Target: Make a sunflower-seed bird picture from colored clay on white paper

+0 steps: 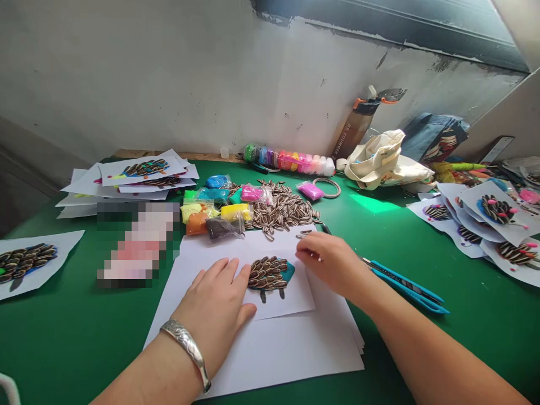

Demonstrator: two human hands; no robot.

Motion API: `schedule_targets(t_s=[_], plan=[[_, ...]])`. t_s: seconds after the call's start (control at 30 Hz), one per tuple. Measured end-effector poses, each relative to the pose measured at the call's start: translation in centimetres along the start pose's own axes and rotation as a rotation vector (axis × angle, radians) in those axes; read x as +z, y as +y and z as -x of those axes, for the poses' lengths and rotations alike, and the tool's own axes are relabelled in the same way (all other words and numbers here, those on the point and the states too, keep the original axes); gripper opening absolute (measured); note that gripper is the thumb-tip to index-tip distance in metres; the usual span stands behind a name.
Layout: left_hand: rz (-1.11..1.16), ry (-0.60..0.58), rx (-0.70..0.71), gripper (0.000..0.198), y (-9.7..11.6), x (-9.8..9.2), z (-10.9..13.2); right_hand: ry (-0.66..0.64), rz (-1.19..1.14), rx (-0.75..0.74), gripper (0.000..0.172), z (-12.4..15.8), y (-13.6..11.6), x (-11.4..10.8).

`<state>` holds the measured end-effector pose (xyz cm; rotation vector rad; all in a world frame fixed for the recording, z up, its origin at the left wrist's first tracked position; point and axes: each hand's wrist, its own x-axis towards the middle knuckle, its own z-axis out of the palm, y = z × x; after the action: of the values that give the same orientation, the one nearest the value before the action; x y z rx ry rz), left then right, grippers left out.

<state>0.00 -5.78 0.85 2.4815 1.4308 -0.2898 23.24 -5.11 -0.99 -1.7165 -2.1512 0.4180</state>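
Seed-collage card (268, 273) sits mid-bench on a stack of white paper sheets (270, 354), close to your near edge. Your left hand (213, 304) lies on the card's left side, fingers spread flat and released, with a silver bangle (188, 351) on that wrist. Your right hand (331, 264) is over the card's right edge, fingers loosely curled. Can't tell if they pinch anything or touch the card.

Loose striped sunflower seeds (282, 205) are heaped just past the sheets' far edge, with a few near your right fingertips. Bagged coloured clay (215, 225) sits left of the heap. Blue-handled cutter (405, 289) lies just right of your right wrist, with a narrow strip of green bench (63, 349) between it and the sheets. More room on the left, out to a single finished card (29, 261) at the bench's left edge. Blurred patch (135, 244) beside the sheets: can't tell what's under it. Finished cards (498, 219) are piled at the right edge, more finished cards (143, 174) toward the far left corner.
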Motion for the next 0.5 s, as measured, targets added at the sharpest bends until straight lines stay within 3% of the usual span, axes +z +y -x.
schedule_targets(t_s=[0.07,0.17,0.37,0.5], plan=[[0.001,0.0,0.005,0.051,0.0,0.0,0.0,0.118,0.037,0.068,0.013,-0.4,1.1,-0.3],[0.006,0.006,0.001,0.05,-0.1,0.0,0.0,0.165,0.133,0.093,0.02,-0.9,2.4,-0.1],[0.004,0.006,0.006,0.05,-0.1,0.1,0.2,0.174,0.216,0.019,0.022,-1.4,2.8,0.6],[0.0,0.001,0.002,0.05,-0.1,0.0,0.0,0.102,0.35,-0.029,0.027,-2.0,2.3,1.0]])
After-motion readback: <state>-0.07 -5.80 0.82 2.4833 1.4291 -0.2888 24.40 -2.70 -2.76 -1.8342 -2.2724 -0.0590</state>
